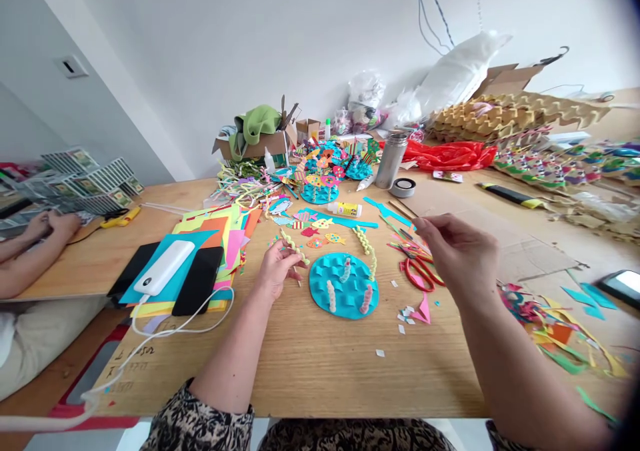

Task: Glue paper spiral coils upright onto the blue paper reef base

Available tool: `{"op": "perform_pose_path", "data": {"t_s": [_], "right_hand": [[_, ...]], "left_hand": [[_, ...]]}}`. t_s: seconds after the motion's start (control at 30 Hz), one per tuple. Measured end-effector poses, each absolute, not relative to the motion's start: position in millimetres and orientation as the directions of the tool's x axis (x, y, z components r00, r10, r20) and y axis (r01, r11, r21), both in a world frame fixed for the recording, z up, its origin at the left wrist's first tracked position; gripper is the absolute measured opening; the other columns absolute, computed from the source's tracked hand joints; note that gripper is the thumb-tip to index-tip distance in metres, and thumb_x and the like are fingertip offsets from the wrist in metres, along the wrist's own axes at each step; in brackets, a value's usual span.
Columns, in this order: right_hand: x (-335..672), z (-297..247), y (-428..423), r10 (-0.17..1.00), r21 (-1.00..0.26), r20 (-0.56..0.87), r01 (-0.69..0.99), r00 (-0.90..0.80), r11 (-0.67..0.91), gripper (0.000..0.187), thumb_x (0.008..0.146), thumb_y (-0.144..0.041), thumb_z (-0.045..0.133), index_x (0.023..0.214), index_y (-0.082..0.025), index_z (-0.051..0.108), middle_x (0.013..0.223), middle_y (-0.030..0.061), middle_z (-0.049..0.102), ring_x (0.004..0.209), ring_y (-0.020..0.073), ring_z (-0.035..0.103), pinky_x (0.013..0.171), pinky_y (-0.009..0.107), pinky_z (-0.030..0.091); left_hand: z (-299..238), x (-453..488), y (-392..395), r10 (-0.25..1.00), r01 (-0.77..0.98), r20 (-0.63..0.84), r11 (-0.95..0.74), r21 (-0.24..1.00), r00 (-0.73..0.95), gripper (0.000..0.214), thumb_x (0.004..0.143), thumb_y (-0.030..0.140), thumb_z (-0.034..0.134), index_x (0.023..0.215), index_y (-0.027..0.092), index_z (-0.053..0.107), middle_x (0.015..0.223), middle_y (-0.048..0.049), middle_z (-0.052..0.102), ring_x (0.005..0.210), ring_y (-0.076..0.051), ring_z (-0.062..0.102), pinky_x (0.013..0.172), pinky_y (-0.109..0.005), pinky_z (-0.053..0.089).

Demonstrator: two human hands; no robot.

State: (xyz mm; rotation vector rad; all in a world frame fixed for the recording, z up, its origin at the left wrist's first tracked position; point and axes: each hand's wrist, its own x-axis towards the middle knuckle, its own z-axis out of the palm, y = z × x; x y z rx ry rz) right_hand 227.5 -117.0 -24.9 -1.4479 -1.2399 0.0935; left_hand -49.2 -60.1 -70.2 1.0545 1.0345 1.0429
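My left hand (281,264) is closed in a pinch on a pale yellow-green twisted paper strip (290,240). A thin stick shows below its fingers. Just right of it lies a round blue egg-carton base (333,271) with several pale and pink twisted pieces standing on it. At its upper right edge rises a curly yellow-green strip (365,241). My right hand (457,248) hovers above the table's right side, its thumb and fingertips pressed together; what they hold, if anything, I cannot make out. Red-handled scissors (419,274) lie beside and below this hand.
Paper fish (316,242), a glue stick (345,209) and a metal flask (391,160) lie or stand beyond the base. Coloured paper, a white power bank (164,266) and a black phone (199,281) are at left, with a cable. Another person's hands (53,223) rest far left.
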Motion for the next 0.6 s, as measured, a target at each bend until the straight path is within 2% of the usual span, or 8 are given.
{"op": "perform_pose_path", "data": {"t_s": [0.17, 0.37, 0.5, 0.6], "right_hand": [[220, -46, -102, 0.632, -0.795, 0.567, 0.554, 0.529, 0.249, 0.024, 0.079, -0.040, 0.063, 0.072, -0.018, 0.066, 0.061, 0.0001, 0.059, 0.056, 0.0124, 0.051, 0.054, 0.026, 0.040], [226, -64, -103, 0.571, -0.787, 0.588, 0.567, 0.573, 0.241, 0.023, 0.079, -0.040, 0.064, 0.072, -0.018, 0.065, 0.062, -0.0007, 0.058, 0.056, 0.0123, 0.050, 0.054, 0.026, 0.040], [228, -68, -102, 0.574, -0.795, 0.573, 0.568, 0.584, 0.215, 0.025, 0.079, -0.042, 0.063, 0.073, -0.019, 0.064, 0.062, -0.0008, 0.058, 0.056, 0.0128, 0.051, 0.054, 0.026, 0.041], [227, -69, -102, 0.583, -0.763, 0.604, 0.605, 0.544, 0.227, 0.023, 0.079, -0.041, 0.063, 0.073, -0.019, 0.065, 0.061, -0.0012, 0.057, 0.055, 0.0127, 0.050, 0.054, 0.026, 0.041]], "left_hand": [[-72, -50, -61, 0.974, -0.143, -0.138, 0.164, 0.976, 0.177, 0.046, 0.056, 0.025, 0.078, 0.090, 0.018, 0.047, 0.070, 0.0030, 0.060, 0.061, -0.015, 0.064, 0.037, -0.018, 0.046], [-70, -50, -66, 0.979, -0.048, -0.136, 0.145, 0.988, 0.154, 0.040, 0.059, 0.025, 0.074, 0.089, 0.017, 0.049, 0.071, 0.0031, 0.057, 0.060, -0.015, 0.066, 0.038, -0.019, 0.048], [-72, -51, -68, 0.974, -0.003, -0.149, 0.152, 0.988, 0.170, 0.039, 0.061, 0.025, 0.072, 0.094, 0.015, 0.053, 0.074, 0.0014, 0.059, 0.058, -0.015, 0.066, 0.037, -0.020, 0.048], [-78, -52, -66, 0.973, 0.008, -0.147, 0.148, 0.989, 0.177, 0.031, 0.059, 0.023, 0.072, 0.085, 0.015, 0.057, 0.074, -0.0001, 0.062, 0.059, -0.015, 0.065, 0.040, -0.021, 0.049]]}}
